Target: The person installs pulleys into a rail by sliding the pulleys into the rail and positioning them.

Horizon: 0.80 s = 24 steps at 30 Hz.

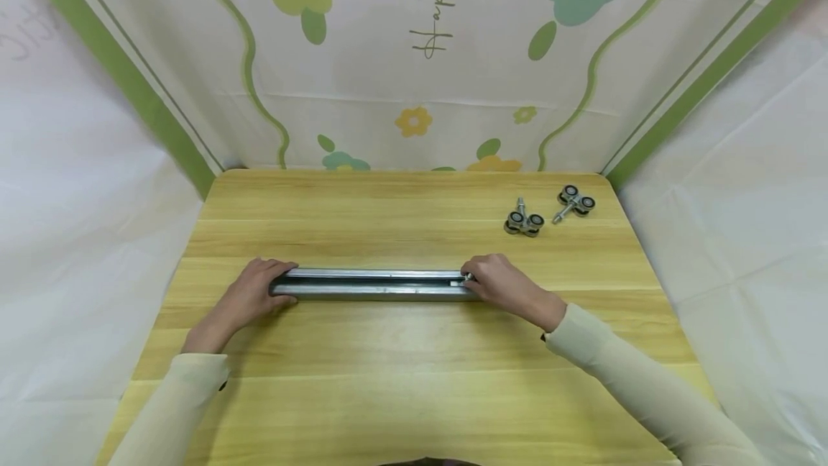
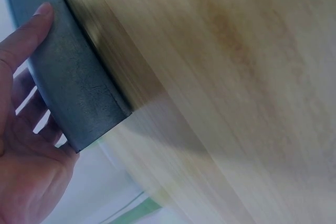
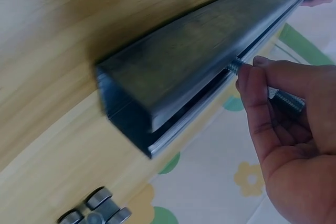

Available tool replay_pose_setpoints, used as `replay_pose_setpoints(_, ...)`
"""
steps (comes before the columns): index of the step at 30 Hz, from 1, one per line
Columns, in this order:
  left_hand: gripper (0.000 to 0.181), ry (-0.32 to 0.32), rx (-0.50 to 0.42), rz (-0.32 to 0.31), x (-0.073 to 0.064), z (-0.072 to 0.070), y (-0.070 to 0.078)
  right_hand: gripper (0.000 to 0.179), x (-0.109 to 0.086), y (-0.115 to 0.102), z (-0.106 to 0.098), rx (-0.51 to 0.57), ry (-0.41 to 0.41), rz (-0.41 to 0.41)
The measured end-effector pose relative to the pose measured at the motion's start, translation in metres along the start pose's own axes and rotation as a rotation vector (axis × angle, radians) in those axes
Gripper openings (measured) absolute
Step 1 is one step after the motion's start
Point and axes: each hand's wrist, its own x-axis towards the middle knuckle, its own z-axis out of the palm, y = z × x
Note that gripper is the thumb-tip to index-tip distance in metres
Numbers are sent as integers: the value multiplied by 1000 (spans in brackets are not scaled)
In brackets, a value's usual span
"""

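A grey metal C-channel rail [image 1: 375, 292] lies crosswise on the wooden table, its slot facing up. My left hand [image 1: 255, 290] holds the rail's left end, with thumb on the near side and fingers on the far side, as the left wrist view shows on the rail [image 2: 73, 72]. Near the rail's right end, my right hand [image 1: 501, 282] pinches a threaded bolt [image 3: 235, 66] that sticks out of the slot. Whatever the bolt joins inside the rail is hidden. A second threaded length [image 3: 287, 100] shows under the right fingers.
Two roller trolleys, each with a bolt, lie on the table at the back right: one trolley [image 1: 524, 224] closer, the other trolley [image 1: 574, 201] farther right. A floral cloth [image 1: 362, 78] hangs behind the table [image 1: 388, 380], with white sheets at both sides.
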Motion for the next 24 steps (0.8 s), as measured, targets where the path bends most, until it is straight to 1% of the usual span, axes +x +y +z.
replay_pose_setpoints(8, 64, -1, 6, 4, 1, 1, -1, 9, 13, -10, 6, 24, 6, -3)
replay_pose_setpoints(13, 64, 0, 3, 2, 1, 0, -1, 9, 20, -17, 9, 39, 2, 14)
replay_pose_setpoints(24, 64, 5, 11, -2, 0, 0, 0, 5, 38, -33, 20, 25, -3, -29)
